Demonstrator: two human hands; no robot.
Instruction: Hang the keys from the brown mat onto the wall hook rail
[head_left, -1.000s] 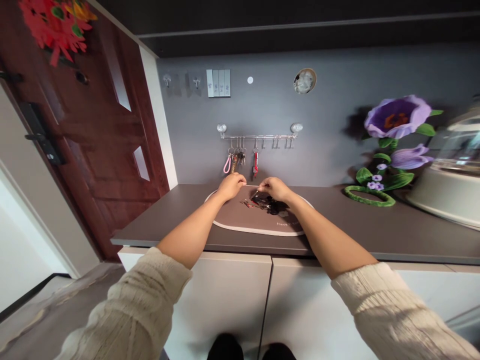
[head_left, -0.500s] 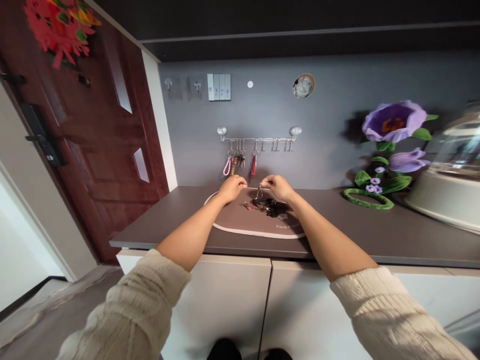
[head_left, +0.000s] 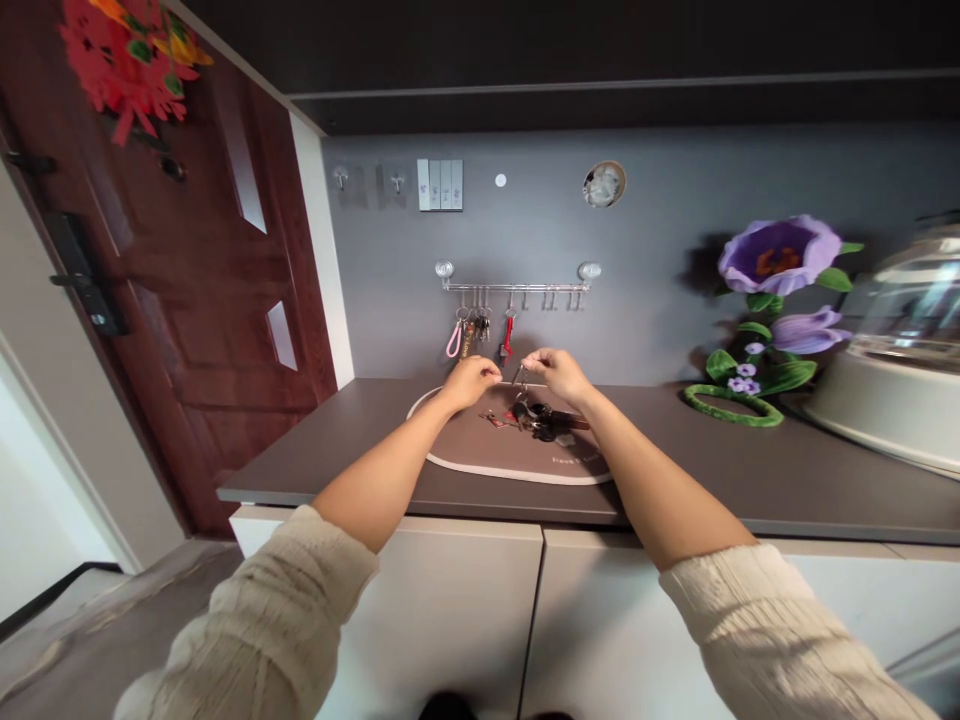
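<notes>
Metal key ring now hangs lifted off the mat, pinched by the right hand. Left hand stays curled, grip unclear. Grey countertop beneath.

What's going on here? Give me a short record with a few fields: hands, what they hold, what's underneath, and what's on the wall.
left hand: closed, at the key ring beside the right hand
right hand: fingers pinch the key ring
bunch of keys: dark, partly lifted, rest lying on the mat
mat: oval, brown, on the counter
hook rail: on the wall, other keys hanging
</notes>
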